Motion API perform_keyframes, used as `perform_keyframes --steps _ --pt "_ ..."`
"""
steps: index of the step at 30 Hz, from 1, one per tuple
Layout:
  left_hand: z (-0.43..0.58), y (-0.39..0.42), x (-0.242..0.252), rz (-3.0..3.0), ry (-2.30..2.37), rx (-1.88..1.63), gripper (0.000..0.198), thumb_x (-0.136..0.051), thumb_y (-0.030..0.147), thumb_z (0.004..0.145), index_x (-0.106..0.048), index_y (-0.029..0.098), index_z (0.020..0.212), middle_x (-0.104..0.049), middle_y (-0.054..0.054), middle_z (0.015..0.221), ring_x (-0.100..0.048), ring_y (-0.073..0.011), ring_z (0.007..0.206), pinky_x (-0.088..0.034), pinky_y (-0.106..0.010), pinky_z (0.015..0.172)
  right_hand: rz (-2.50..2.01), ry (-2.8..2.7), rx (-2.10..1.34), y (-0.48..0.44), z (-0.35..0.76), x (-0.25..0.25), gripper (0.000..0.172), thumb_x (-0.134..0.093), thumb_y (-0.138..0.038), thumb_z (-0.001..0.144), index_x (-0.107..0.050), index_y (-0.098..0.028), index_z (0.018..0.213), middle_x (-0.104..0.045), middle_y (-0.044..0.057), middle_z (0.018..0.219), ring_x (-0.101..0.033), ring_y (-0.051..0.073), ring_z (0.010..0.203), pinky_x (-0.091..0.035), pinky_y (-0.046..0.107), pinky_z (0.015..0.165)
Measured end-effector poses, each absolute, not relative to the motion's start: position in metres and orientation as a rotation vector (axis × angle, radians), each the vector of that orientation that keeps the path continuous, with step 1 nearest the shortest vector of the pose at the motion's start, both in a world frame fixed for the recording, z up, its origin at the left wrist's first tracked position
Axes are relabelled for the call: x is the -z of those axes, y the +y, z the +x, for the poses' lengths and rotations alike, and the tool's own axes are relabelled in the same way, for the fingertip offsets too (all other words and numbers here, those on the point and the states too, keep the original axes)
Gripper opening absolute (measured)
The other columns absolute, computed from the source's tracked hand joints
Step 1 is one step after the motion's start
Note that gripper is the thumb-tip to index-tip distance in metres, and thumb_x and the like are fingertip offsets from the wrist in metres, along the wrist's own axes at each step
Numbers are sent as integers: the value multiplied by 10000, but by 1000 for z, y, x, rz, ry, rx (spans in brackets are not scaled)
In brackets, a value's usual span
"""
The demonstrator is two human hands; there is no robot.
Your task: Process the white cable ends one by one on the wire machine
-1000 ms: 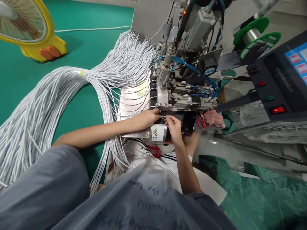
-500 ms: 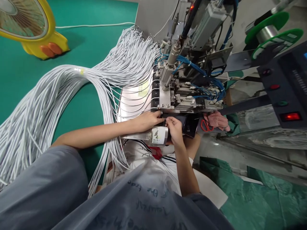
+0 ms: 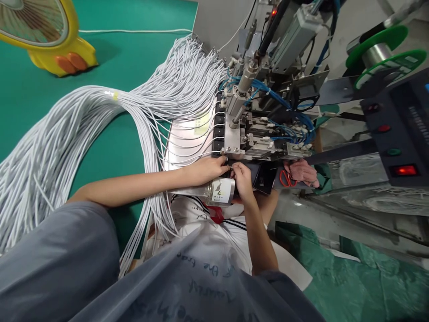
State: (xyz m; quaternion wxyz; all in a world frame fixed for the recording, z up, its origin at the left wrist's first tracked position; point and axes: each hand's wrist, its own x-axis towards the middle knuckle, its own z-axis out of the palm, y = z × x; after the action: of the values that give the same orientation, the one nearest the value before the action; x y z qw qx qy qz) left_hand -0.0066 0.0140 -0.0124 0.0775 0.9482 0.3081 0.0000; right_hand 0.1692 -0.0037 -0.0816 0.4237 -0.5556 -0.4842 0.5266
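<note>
My left hand (image 3: 212,170) reaches over the white cables to the near end of the black fixture row (image 3: 218,132) on the machine (image 3: 234,134). Its thumb and fingers are drawn together, and what lies in them is too small to name. Fingertip to fingertip with it, my right hand (image 3: 242,176) pinches something tiny that I cannot make out. Just below both hands is a metal block with a white label (image 3: 223,191). Several white cables (image 3: 194,146) run from the large bundle (image 3: 90,105) into the fixture.
A yellow fan (image 3: 78,58) stands on the green table (image 3: 110,13). Right of my hands lie a dark phone (image 3: 266,178), red-handled scissors (image 3: 287,179) and a pink cloth (image 3: 303,173). A wire spool (image 3: 378,54) and a control box (image 3: 385,129) stand at the right.
The view has shifted slightly. Both hands stay together at the same spot by the fixture, with only a small movement of the right fingers.
</note>
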Motion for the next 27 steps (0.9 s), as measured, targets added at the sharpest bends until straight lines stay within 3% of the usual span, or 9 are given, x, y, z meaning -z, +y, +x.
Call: perform_keyframes --steps 4,9,15,18,22,27 --pt "-6 14 10 2835 929 30 316 -406 101 903 -561 100 1179 -552 -120 956 -622 -158 739 -473 -249 621 -1367 -1250 -1295 -2 168 82 264 -510 -414 785 -488 -197 635 -432 -56 486 -394 98 465 -327 232 469" --pt "-5 13 8 2844 947 60 313 -404 86 893 -568 87 1159 -560 -123 952 -625 -156 731 -454 -248 599 -1347 -1251 -1281 -4 166 90 378 -511 -541 788 -419 -210 631 -316 -71 515 -296 85 469 -260 222 443" --pt "-10 5 -6 2875 1137 152 197 -457 36 819 -646 93 833 -601 -115 814 -626 -220 702 -427 -310 582 -1362 -1258 -1167 -6 159 97 441 -480 -614 785 -376 -218 619 -277 -71 519 -272 91 493 -244 228 458" --pt "-13 1 -12 2851 1213 176 182 -475 23 798 -638 99 771 -609 -108 763 -626 -225 700 -385 -288 537 -1387 -1269 -1109 -5 158 93 424 -484 -583 797 -385 -213 612 -298 -67 523 -291 92 501 -258 226 466" --pt "-17 1 -9 2832 1263 135 192 -454 28 812 -632 94 836 -619 -112 793 -619 -197 632 -297 -259 473 -1470 -1194 -827 -18 163 76 370 -435 -483 855 -399 -209 609 -327 -61 532 -329 96 497 -288 230 477" --pt "-19 10 -3 2778 1491 84 261 -401 30 852 -596 73 1020 -640 -131 774 -636 -209 685 -283 -252 503 -1398 -1316 -513 -77 147 48 229 -471 -306 869 -559 -190 691 -554 -3 611 -506 126 560 -395 271 558"
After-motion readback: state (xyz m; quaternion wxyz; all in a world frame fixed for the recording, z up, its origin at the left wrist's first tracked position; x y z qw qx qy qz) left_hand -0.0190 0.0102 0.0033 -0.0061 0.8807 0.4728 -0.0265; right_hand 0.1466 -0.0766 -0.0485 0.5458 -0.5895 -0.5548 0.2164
